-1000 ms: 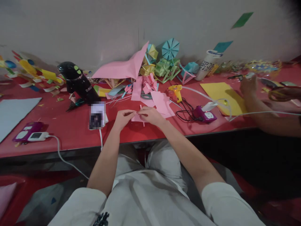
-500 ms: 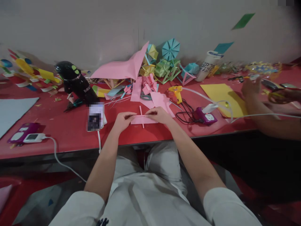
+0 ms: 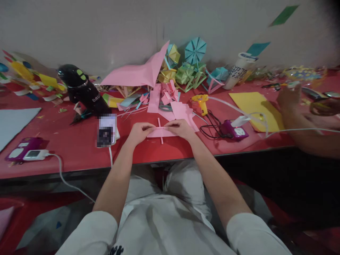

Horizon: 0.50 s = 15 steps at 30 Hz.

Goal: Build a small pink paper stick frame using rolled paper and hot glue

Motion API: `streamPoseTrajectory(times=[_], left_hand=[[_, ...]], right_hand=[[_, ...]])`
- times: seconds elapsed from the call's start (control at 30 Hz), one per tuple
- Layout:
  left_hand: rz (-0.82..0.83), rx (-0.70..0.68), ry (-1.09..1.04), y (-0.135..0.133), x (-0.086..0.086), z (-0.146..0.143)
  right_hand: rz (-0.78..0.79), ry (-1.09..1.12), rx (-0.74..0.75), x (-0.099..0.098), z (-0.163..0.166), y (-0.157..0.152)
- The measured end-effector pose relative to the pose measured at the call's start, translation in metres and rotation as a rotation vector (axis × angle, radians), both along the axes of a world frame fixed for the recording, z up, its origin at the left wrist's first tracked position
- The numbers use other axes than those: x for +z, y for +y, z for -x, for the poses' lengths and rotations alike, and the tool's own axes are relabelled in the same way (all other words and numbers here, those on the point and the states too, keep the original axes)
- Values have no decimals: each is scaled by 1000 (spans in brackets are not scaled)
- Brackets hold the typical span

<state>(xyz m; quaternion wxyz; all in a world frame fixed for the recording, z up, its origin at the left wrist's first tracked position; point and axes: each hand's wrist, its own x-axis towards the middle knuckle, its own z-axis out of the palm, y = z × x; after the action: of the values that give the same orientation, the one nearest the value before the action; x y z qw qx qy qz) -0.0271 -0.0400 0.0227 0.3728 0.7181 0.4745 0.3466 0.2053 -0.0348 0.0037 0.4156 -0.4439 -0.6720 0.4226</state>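
Left hand (image 3: pixel 139 132) and right hand (image 3: pixel 181 128), fingertips pinching the far edge of a pink paper piece (image 3: pixel 156 133) at the red table's (image 3: pixel 148 152) near side; a slim pink strip (image 3: pixel 162 140) crosses it; light, easily creased paper, I'd say; best gripped at those far corners!

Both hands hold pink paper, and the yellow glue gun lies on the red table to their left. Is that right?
The side is wrong: the head view shows the yellow glue gun on the red table to the right of both the left hand and the right hand. They do hold pink paper.
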Motion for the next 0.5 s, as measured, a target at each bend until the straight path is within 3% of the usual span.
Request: streamPoseTrajectory(times=[0.27,0.5], left_hand=[[41,44,-95,0,-5,5],[41,-11,-133,0,0,4]], right_hand=[[16,27,-17,-8,-5,3],[16,75,-29,-11,-5,3]])
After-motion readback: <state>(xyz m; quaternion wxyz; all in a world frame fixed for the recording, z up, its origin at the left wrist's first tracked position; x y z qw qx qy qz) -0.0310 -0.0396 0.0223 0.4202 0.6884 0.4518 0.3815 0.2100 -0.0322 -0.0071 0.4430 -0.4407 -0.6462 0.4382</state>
